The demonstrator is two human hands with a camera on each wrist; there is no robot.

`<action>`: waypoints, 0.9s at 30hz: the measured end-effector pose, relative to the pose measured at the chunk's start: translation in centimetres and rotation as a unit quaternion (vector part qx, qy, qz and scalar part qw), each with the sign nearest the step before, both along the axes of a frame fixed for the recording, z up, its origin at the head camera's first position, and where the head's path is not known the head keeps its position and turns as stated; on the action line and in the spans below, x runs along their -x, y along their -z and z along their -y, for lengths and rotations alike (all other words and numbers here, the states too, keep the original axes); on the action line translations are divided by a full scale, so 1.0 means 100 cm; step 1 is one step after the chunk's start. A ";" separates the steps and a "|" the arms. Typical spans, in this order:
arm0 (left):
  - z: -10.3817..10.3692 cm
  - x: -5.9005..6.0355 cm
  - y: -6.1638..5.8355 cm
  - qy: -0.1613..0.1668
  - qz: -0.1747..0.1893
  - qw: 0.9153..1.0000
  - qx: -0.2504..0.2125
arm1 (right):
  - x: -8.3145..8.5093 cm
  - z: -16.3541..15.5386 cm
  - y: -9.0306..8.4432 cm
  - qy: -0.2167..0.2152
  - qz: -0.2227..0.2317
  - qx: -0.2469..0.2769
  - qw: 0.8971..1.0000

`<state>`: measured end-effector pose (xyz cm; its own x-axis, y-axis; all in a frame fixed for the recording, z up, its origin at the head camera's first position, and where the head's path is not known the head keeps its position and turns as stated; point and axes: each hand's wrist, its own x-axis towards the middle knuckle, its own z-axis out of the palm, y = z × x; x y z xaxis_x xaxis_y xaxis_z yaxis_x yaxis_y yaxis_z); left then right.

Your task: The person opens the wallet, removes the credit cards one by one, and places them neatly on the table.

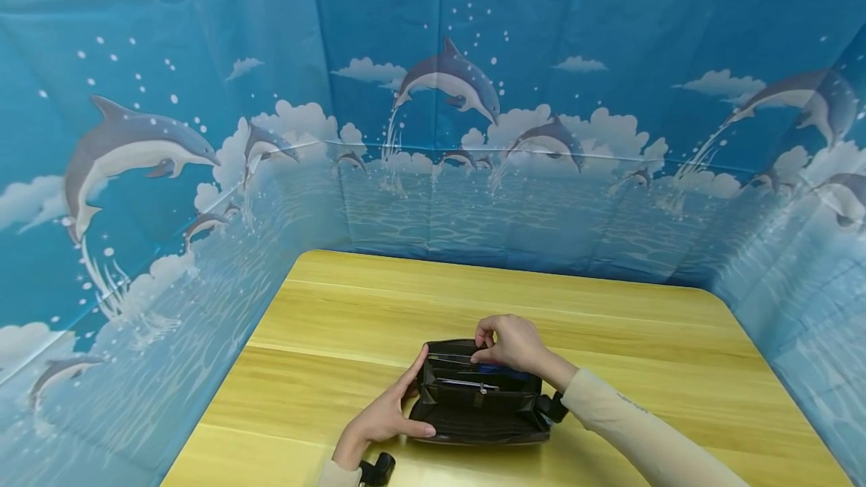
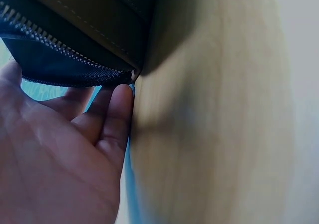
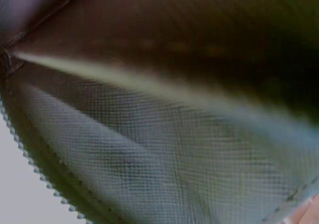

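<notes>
A dark zip-around wallet (image 1: pixel 480 427) lies spread open on the table, its inner pockets facing up. My left hand (image 1: pixel 384 415) holds its left side, thumb over the near flap and a finger along the far left corner. In the left wrist view, fingers (image 2: pixel 117 114) reach behind the zippered edge. My right hand (image 1: pixel 514 344) is over the far pocket, thumb and forefinger pinched at the top of a blue card (image 1: pixel 502 371); the fingers partly hide it. A small zip pull (image 1: pixel 483 390) hangs at the middle compartment. The right wrist view is filled by the wallet's textured lining (image 3: pixel 149 149).
The wallet sits near the front of a yellow wood-grain table (image 1: pixel 325 322) with rounded far corners. Blue dolphin-printed sheeting (image 1: pixel 379 201) stands around its back and sides. Black wrist cameras show beside the left wrist (image 1: pixel 379 470) and under the right wrist (image 1: pixel 553 407).
</notes>
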<state>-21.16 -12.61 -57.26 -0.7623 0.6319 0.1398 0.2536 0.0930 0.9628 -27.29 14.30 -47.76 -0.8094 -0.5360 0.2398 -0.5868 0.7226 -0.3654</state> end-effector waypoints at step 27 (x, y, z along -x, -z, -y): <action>-0.001 0.000 -0.002 0.007 0.001 1.000 -0.011 | -0.005 0.005 -0.001 0.000 -0.024 -0.036 0.999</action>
